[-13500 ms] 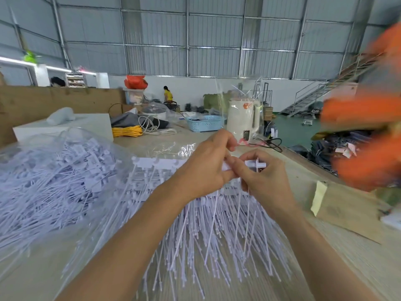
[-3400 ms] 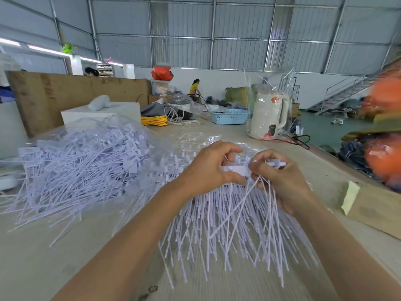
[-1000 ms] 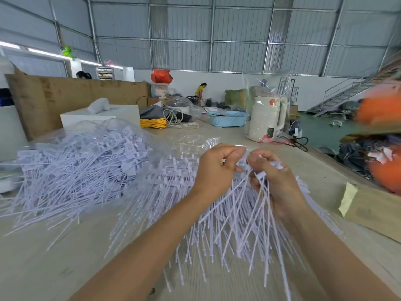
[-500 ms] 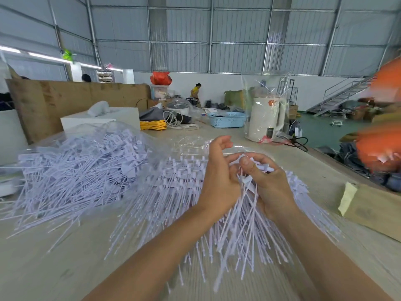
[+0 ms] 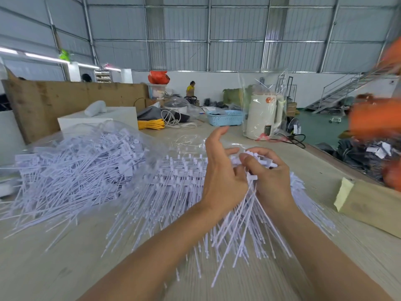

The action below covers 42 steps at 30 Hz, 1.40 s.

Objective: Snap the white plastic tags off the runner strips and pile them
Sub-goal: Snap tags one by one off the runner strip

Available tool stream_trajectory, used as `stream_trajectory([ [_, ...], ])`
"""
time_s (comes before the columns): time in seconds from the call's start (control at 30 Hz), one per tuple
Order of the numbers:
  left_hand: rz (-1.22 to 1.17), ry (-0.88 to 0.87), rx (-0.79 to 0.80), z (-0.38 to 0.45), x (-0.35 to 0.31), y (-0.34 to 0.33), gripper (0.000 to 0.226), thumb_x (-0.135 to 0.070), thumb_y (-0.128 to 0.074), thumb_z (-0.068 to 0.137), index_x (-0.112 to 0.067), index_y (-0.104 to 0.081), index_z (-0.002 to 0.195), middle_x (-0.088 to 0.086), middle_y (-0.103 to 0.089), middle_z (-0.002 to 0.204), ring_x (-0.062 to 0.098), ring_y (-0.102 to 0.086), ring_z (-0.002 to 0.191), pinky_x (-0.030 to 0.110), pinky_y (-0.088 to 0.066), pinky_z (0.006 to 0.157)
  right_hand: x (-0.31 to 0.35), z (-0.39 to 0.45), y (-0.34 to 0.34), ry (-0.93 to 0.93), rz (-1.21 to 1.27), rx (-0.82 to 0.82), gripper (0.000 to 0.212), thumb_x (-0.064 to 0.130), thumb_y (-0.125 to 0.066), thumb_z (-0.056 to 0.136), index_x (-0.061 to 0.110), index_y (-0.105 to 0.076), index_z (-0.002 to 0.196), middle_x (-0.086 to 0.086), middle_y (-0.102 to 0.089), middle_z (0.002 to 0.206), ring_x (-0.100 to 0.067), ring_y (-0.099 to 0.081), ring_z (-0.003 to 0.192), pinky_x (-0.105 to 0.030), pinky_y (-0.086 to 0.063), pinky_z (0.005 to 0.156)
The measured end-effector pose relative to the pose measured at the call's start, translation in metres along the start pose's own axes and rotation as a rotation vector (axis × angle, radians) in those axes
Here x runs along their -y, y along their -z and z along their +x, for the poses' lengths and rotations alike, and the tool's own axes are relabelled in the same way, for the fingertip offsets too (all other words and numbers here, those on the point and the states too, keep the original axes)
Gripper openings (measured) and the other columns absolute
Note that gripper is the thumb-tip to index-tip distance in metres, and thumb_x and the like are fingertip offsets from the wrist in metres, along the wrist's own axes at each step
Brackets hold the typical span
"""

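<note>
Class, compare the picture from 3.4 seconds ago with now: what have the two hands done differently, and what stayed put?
The left hand let go of the strip and opened, fingers lifted. The right hand gathered the tags into one bunch. The loose pile at left stayed put.

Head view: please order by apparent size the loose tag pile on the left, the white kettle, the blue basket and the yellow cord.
1. loose tag pile, though nearest the camera
2. white kettle
3. blue basket
4. yellow cord, close to the basket, so unsure
</note>
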<state>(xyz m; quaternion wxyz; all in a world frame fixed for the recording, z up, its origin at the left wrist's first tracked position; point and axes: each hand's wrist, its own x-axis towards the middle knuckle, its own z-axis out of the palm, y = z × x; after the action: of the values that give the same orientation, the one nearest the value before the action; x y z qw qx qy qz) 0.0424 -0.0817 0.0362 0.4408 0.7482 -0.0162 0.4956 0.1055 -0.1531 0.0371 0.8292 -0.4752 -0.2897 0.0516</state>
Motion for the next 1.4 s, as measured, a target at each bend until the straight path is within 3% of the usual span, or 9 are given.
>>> stream_trajectory([
  [0.13, -0.112, 0.398, 0.070, 0.005, 0.001, -0.002, 0.041, -0.015, -0.055, 0.093, -0.021, -0.033, 0.128, -0.003, -0.048, 0.115, 0.001, -0.057, 0.087, 0.003, -0.045, 0.062, -0.004, 0.001, 0.001, 0.017, -0.011, -0.089, 0.016, -0.001, -0.069, 0.080, 0.014, -0.066, 0.077, 0.002, -0.067, 0.065, -0.013, -0.061, 0.058, -0.022, -0.051, 0.056],
  [0.23, -0.259, 0.648, 0.224, 0.001, 0.002, -0.001, 0.039, -0.036, -0.057, 0.091, -0.011, -0.048, 0.120, 0.000, -0.059, 0.104, 0.007, -0.064, 0.076, 0.023, -0.056, 0.071, -0.005, 0.003, 0.006, -0.016, -0.025, -0.139, 0.012, 0.004, -0.070, 0.080, 0.015, -0.066, 0.078, -0.002, -0.064, 0.065, -0.020, -0.057, 0.056, -0.027, -0.048, 0.052],
  [0.43, -0.092, 0.533, 0.273, 0.002, 0.004, 0.004, 0.014, -0.010, -0.068, 0.084, -0.017, -0.061, 0.094, 0.002, -0.064, 0.096, 0.018, -0.067, 0.084, 0.033, -0.057, 0.081, -0.003, 0.008, 0.011, -0.051, 0.046, -0.197, 0.013, 0.007, -0.072, 0.080, 0.016, -0.064, 0.075, 0.007, -0.059, 0.055, -0.008, -0.052, 0.048, -0.018, -0.043, 0.046],
  [0.6, -0.041, 0.421, 0.120, 0.000, 0.005, 0.009, 0.023, -0.023, -0.071, 0.082, -0.003, -0.067, 0.071, 0.002, -0.070, 0.066, 0.011, -0.065, 0.064, 0.022, -0.052, 0.072, -0.004, 0.009, 0.010, -0.089, -0.058, -0.015, 0.016, 0.016, -0.070, 0.082, 0.022, -0.066, 0.068, 0.008, -0.061, 0.068, -0.012, -0.058, 0.070, -0.034, -0.050, 0.073],
  [0.77, -0.148, 0.504, 0.074, -0.001, 0.009, 0.009, 0.029, -0.028, -0.070, 0.082, -0.005, -0.059, 0.068, 0.018, -0.069, 0.077, 0.026, -0.063, 0.071, 0.041, -0.053, 0.077, -0.005, 0.002, 0.003, -0.152, -0.065, 0.170, 0.022, 0.045, -0.070, 0.076, 0.026, -0.062, 0.069, 0.000, -0.056, 0.058, -0.021, -0.055, 0.057, -0.033, -0.050, 0.051],
  [0.87, -0.236, 0.548, 0.057, 0.000, 0.007, 0.008, 0.031, -0.025, -0.069, 0.084, 0.001, -0.054, 0.076, 0.021, -0.065, 0.077, 0.023, -0.059, 0.067, 0.036, -0.053, 0.061, -0.007, 0.000, 0.003, -0.117, -0.033, 0.270, 0.036, 0.048, -0.080, 0.066, 0.023, -0.063, 0.084, -0.003, -0.061, 0.066, -0.022, -0.057, 0.055, -0.030, -0.045, 0.047],
  [1.07, -0.171, 0.520, 0.151, -0.001, 0.001, -0.001, 0.030, -0.027, -0.064, 0.088, -0.018, -0.041, 0.106, -0.003, -0.056, 0.072, -0.002, -0.055, 0.048, 0.017, -0.044, 0.043, -0.008, -0.001, -0.001, -0.149, 0.053, 0.163, 0.023, 0.005, -0.078, 0.069, 0.016, -0.063, 0.083, -0.011, -0.066, 0.070, -0.022, -0.062, 0.055, -0.027, -0.046, 0.045],
  [1.23, -0.082, 0.558, 0.370, -0.003, 0.001, -0.001, 0.054, -0.014, -0.056, 0.090, -0.038, -0.025, 0.127, 0.002, -0.054, 0.087, 0.017, -0.055, 0.069, 0.038, -0.051, 0.066, -0.001, 0.002, 0.001, -0.195, 0.177, -0.103, 0.026, -0.009, -0.065, 0.078, 0.015, -0.057, 0.084, -0.004, -0.063, 0.059, -0.017, -0.060, 0.050, -0.028, -0.052, 0.050],
  [1.4, 0.022, 0.559, 0.560, -0.004, -0.010, 0.001, 0.051, -0.020, -0.050, 0.088, -0.027, -0.030, 0.135, 0.002, -0.064, 0.094, 0.015, -0.068, 0.063, 0.026, -0.055, 0.061, 0.008, 0.000, 0.000, -0.064, 0.069, -0.202, 0.026, -0.003, -0.067, 0.079, 0.021, -0.056, 0.077, 0.001, -0.062, 0.060, -0.012, -0.057, 0.049, -0.023, -0.047, 0.053],
])
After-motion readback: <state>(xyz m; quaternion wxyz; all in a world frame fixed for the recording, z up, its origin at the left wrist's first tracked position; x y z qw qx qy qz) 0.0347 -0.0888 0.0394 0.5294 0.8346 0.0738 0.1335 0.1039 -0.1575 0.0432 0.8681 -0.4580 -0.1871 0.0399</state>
